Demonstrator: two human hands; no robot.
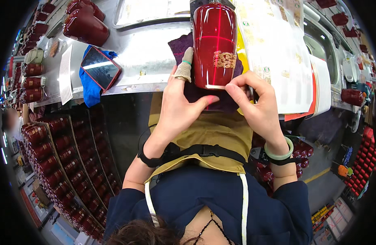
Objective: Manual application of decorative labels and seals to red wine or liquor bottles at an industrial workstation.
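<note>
A glossy dark red jar (214,43) lies on a dark purple cloth (180,45) with its base end toward me. It bears a gold decal (224,60), and bright red light lines cross on its surface. My left hand (179,98) is beside the jar's left side, thumb out and fingers apart, with a cloth finger cover (184,67) on one finger. At the jar's near right edge, my right hand (255,98) has thumb and index finger brought together. Whatever is between those fingertips is too small to make out.
Patterned decal sheets (273,53) spread to the right. A phone (100,68) rests on a blue cloth (91,92) at left, near paper strips (65,75). More red jars (85,26) stand behind it. Racks of red jars (61,163) fill the lower left. A metal tray (151,12) is at the back.
</note>
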